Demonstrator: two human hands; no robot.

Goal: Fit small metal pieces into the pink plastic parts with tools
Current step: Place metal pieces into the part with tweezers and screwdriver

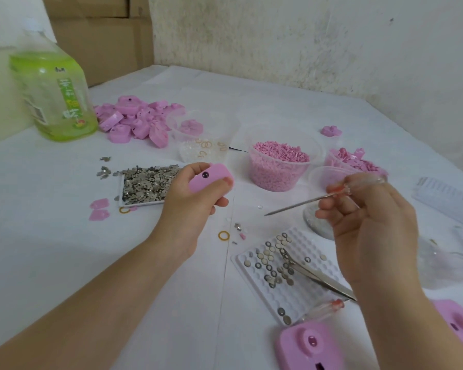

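My left hand [191, 198] grips a pink plastic part [209, 178] with a small dark hole, held above the table near the middle. My right hand [369, 222] pinches a thin screwdriver [318, 200] with a clear handle; its metal tip points left toward the part, a hand's width away from it. A tray of small grey metal pieces [147, 186] lies just left of my left hand. Below my right hand, a white dimpled tray [294, 295] carries round metal discs, and tweezers [313, 273] lie across it.
A pile of pink parts [137, 120] and a green bottle [52, 94] stand at the back left. Clear tubs of pink pellets [278, 161] sit at the back middle. A pink jig [309, 345] lies at the front edge, with a second screwdriver [324, 309] above it.
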